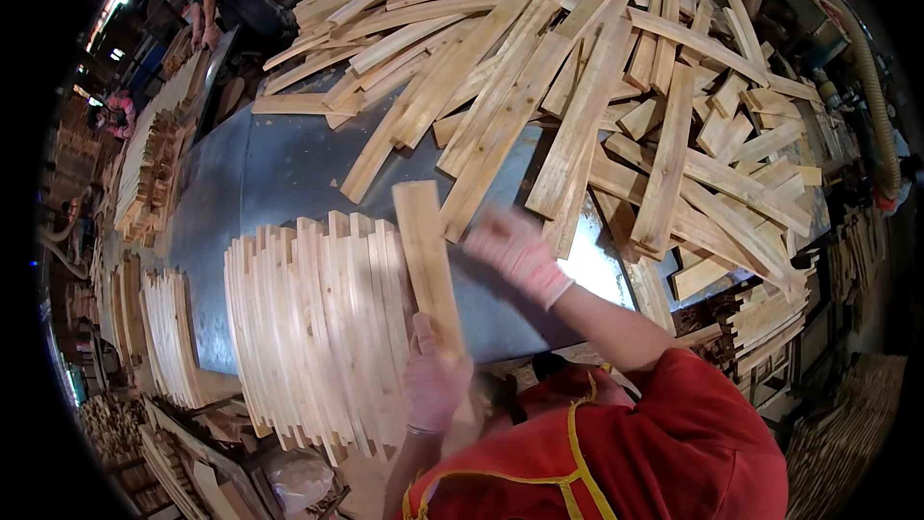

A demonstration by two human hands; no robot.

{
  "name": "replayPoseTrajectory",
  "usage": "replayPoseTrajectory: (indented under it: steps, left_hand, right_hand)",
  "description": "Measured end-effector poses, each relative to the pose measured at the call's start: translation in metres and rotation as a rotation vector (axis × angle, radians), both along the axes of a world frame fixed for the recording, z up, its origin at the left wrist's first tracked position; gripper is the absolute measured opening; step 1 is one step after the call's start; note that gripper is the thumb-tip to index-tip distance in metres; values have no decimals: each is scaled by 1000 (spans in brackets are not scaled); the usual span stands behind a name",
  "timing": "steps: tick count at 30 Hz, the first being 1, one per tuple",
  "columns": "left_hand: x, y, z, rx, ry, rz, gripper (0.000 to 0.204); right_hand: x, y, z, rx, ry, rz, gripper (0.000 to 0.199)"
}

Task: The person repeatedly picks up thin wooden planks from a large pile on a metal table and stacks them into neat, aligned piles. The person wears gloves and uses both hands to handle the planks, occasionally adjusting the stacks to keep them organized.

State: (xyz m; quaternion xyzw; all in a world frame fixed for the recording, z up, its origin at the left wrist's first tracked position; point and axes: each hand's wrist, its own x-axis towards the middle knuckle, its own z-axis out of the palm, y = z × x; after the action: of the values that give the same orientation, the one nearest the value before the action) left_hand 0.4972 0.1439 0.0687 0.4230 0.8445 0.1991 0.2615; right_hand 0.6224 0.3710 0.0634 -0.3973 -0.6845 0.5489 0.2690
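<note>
My left hand [438,387], in a pale pink work glove, is closed around the lower part of a flat wooden plank [425,250]. That plank stands out at the right end of a row of planks [318,327] set on edge side by side. My right hand [515,252], in a white and pink glove, is smeared by motion. It is over the metal table close to the near end of a long knotty plank [491,169] that slants out of the heap; its fingers do not show clearly, nor whether they touch that plank.
A big jumbled heap of planks [664,125] covers the far and right side of the metal table [212,193]. Further stacked strips [171,332] stand at the left. Another person [226,0] works at the far left beside more stacks. A ribbed hose [871,87] hangs at the right.
</note>
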Motion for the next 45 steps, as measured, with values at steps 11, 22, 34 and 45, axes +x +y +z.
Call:
replayPoseTrajectory:
  steps: [11,22,34,45]
  left_hand:
    - [-17,-33,-85,241,-1340,427,79]
    - [-21,-53,-65,183,-633,294,55]
    - [-20,-72,-54,-1,572,-247,92]
    - [-8,-57,-55,-61,620,-240,90]
  right_hand:
    - [61,170,-24,45,-524,-694,102]
    - [37,-158,-51,-294,-165,-167,107]
    - [-35,-32,-99,-349,-24,-45,41]
    - [-3,13,-116,-511,319,-229,37]
